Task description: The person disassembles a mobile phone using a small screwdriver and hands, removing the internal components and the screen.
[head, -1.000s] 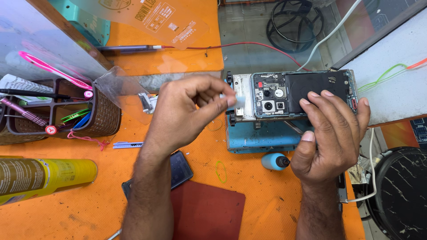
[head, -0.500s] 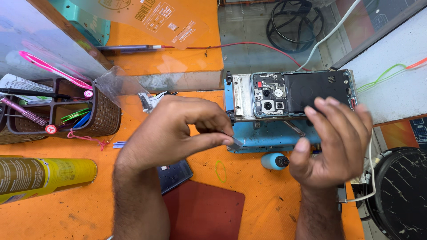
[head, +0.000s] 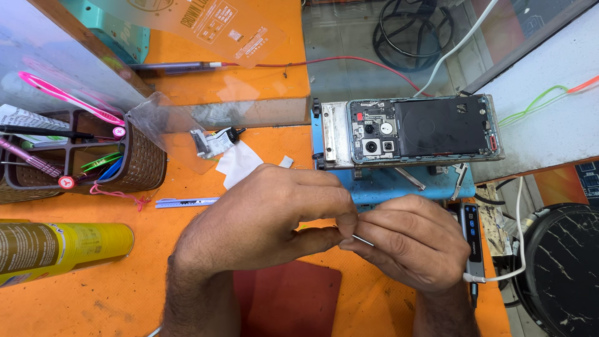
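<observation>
Bare forearms — no sleeves, rings

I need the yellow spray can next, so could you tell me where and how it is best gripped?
The yellow spray can lies on its side at the left table edge. Grip its round body mid-length from above, fingers wrapping across it; the right end points toward the hands.
</observation>
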